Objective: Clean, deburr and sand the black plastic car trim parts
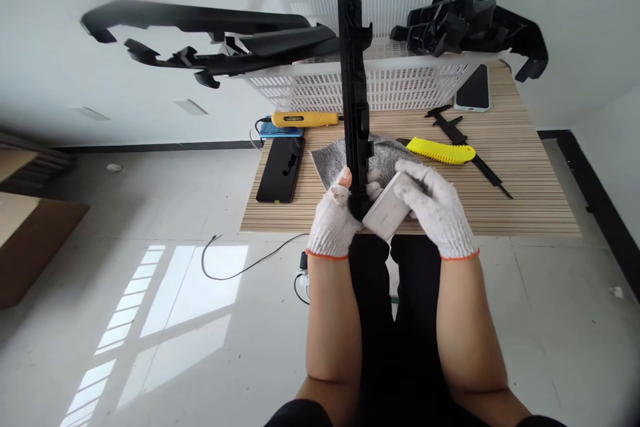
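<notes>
Long black strip (355, 93): swing risk;
near end was gripped by left hand (330, 221) fingers over grey cloth (387, 159); right hand (438, 208) fingers pinched white block (387, 210) beside it; weak left grip could have let far end knock black parts (455, 23) in white basket (410, 85)

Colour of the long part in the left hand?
Black. The long part shows in the head view.

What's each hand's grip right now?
Left hand: closed around the lower end of the long black part.
Right hand: closed on the white block, held beside that lower end.
</notes>
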Demonstrator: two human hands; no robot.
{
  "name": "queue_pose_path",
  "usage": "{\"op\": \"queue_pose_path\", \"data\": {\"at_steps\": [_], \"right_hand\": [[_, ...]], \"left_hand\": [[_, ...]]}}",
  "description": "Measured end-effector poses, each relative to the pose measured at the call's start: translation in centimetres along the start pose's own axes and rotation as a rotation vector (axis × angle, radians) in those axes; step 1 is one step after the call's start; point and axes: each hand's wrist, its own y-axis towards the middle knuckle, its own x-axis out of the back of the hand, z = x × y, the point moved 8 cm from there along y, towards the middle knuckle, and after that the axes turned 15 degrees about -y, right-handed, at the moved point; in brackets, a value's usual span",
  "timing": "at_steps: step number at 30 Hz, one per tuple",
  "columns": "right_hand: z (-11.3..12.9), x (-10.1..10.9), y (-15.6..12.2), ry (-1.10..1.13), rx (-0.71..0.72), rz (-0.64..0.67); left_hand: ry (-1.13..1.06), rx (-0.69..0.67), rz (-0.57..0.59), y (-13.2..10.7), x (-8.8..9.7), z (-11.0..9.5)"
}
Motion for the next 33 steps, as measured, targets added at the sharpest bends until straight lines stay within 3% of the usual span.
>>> {"op": "queue_pose_path", "data": {"at_steps": [2, 3, 6, 7, 10, 14, 17, 21, 24, 28, 31, 33], "right_hand": [[-0.2, -1.5, -0.1, 0.028, -0.014, 0.182], [-0.2, -1.7, -0.2, 0.044, -0.016, 0.209], [-0.1, -0.4, 0.0, 0.072, -0.021, 0.007], [-0.1, -0.5, 0.0, 0.08, -0.031, 0.012], [-0.1, -2.0, 0.0, 0.102, -0.048, 0.205], [-0.6, 0.1, 0.2, 0.099, -0.066, -0.046], [-0.8, -1.6, -0.2, 0.125, -0.114, 0.183], [-0.8, 0.0, 0.0, 0.109, -0.123, 0.008], [-1.0, -1.4, 0.0, 0.083, -0.143, 0.199], [-1.4, 0.1, 0.1, 0.101, -0.156, 0.015], [-1.4, -1.8, -0.2, 0.132, -0.164, 0.245], [-1.5, -1.5, -0.2, 0.159, -0.174, 0.189]], "left_hand": [[0.028, -0.007, -0.002, -0.1, 0.0, -0.2], [0.039, -0.013, 0.0, -0.1, 0.0, -0.2], [0.049, -0.034, 0.041, -0.1, -0.2, -0.4], [0.049, -0.041, 0.066, -0.1, -0.3, -0.4], [0.056, -0.042, 0.106, -0.3, -0.5, -0.3], [0.093, -0.057, 0.064, -0.5, -0.4, -0.5], [0.111, -0.068, 0.063, -0.4, -0.5, -0.6], [0.096, -0.068, 0.064, -0.2, -0.3, -0.4], [0.077, -0.085, 0.078, -0.2, -0.3, -0.5], [0.089, -0.08, 0.046, -0.3, -0.1, -0.5], [0.073, -0.061, 0.075, -0.4, -0.5, -0.4], [0.081, -0.064, 0.066, -0.4, -0.4, -0.5]]}}
